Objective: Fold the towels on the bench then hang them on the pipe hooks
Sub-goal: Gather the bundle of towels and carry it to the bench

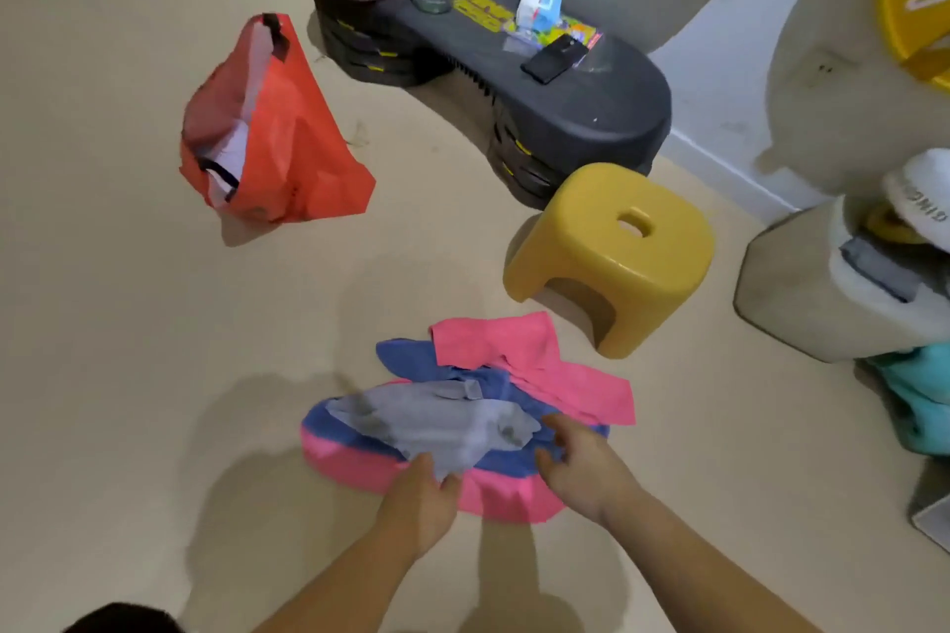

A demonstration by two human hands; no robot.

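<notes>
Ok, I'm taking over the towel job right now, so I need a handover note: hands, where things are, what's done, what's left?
Left hand: fingers pinch the near edge of the grey towel.
Right hand: on the blue towel; grip unclear.
Grey, blue and pink towels lie in one crumpled heap on the floor beside the yellow stool, not on the black bench.
Done: nothing folded or hung.
Left: fold each towel, then hang them; no pipe hooks in view.
</notes>
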